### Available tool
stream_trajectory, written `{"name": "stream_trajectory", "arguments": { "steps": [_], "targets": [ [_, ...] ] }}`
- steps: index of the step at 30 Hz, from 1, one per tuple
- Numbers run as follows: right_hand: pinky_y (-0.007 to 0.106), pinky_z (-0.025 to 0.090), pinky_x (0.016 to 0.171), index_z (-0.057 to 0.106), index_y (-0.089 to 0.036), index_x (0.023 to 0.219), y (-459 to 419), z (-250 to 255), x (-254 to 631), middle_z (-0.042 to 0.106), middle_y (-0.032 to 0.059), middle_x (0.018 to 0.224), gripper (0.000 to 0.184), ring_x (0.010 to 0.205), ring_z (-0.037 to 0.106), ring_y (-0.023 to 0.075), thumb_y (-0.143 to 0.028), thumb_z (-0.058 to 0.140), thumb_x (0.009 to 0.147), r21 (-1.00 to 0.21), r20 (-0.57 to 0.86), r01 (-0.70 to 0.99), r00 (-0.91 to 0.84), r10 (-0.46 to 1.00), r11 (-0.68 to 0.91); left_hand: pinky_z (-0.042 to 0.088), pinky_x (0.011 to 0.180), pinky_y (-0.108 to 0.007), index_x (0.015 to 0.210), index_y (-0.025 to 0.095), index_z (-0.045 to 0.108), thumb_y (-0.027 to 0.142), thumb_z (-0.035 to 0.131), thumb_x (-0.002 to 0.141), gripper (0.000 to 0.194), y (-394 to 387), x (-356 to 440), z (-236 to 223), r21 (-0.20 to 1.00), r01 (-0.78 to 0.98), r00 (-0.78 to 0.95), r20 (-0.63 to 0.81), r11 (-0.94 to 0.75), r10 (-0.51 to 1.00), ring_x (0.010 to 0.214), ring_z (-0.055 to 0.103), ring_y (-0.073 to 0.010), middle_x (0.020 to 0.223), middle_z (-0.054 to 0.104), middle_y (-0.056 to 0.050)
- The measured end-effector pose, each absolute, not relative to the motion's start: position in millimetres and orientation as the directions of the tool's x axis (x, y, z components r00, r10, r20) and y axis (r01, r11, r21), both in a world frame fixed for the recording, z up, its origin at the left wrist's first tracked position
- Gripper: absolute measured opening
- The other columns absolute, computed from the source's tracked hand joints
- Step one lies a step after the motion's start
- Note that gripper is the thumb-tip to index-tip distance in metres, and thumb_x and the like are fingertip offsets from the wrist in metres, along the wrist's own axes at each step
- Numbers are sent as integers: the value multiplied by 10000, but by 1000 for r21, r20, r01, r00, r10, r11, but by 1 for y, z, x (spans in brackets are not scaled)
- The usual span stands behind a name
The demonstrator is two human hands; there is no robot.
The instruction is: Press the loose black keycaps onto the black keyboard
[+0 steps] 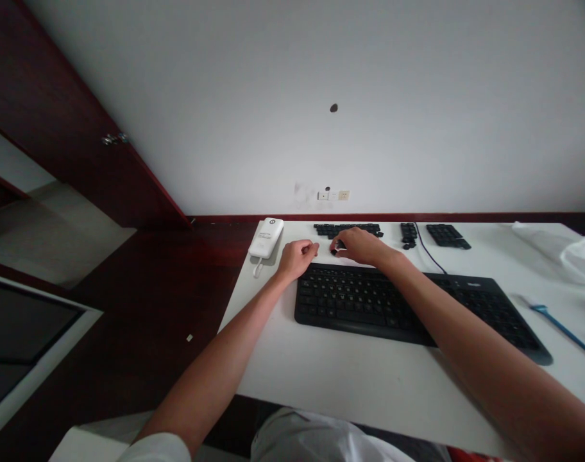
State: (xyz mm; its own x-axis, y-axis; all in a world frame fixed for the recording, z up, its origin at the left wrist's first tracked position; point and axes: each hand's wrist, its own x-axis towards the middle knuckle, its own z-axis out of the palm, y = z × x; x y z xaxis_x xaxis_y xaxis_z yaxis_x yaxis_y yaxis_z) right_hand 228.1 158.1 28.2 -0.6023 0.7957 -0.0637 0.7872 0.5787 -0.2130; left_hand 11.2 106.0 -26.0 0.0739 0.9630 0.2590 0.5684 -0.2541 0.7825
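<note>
Right hand in a clenched grip on a small black keycap, above the black keyboard — left hand curled, grip unclear, beside a white power bank at the far-left corner of the white bench. Rows of loose keycaps along the far edge — wall socket above.

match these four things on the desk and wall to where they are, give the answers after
Things:
1. white power bank
2. black keyboard
3. loose black keycaps
4. wall socket

Places:
a. on the white wall, above the desk
b. at the back left corner of the white desk
c. along the back of the desk, in rows
d. across the middle of the desk, nearer the person than the rows of keys

Pairs: 1-b, 2-d, 3-c, 4-a
</note>
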Motion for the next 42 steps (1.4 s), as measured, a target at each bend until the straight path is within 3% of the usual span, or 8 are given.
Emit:
{"name": "stream_trajectory", "arguments": {
  "steps": [3,9,14,21,28,33,42],
  "targets": [
    [324,511,902,826,-246,1099,160,33,231,811,70,1110,262,1057,732,272,-234,673,887,-245,-58,759,-632,772,603,308,620,-272,673,166,675,480,548,968,449,105,11,-25,785,566,71,259,-253,963,576,472,-116,571,556,16],
    [287,503,778,811,-219,1071,163,52,241,817,38,1023,265,920,725,213,-324,714,849,-460,-88,665,-694,714,589,293,617,-277,681,166,684,488,544,973,457,105,11,-26,782,566,83,261,-261,962,577,467,-117,571,558,17],
    [295,482,734,815,-211,1039,157,59,237,808,33,939,275,849,701,203,-355,741,817,-516,-127,659,-690,712,547,297,622,-276,683,166,684,474,548,972,444,106,11,-26,778,568,90,267,-269,960,582,474,-114,576,560,19],
    [283,419,646,814,-217,1045,143,70,227,742,15,811,273,719,638,173,-325,734,807,-453,-131,691,-676,725,563,286,621,-282,692,167,690,481,538,975,449,105,11,-24,767,584,92,261,-265,961,587,466,-119,575,551,19],
    [301,467,696,830,-207,1025,127,80,219,793,64,874,262,812,717,236,-326,784,797,-361,-209,691,-715,667,627,268,620,-295,680,174,684,466,532,977,444,105,11,-23,748,608,100,259,-265,961,597,472,-126,571,541,20],
    [303,497,725,833,-212,935,106,88,206,795,52,838,157,828,746,254,-262,810,788,-340,-310,681,-732,606,649,279,622,-296,678,179,678,464,538,968,430,104,11,-21,756,605,96,242,-249,966,598,483,-130,579,568,18],
    [334,496,695,808,-133,972,71,88,184,779,175,1004,191,926,764,328,-276,817,845,-91,-361,733,-655,664,674,277,594,-296,655,171,641,461,538,955,430,103,13,-21,777,590,73,220,-220,973,590,450,-118,607,596,15]
  ]
}}
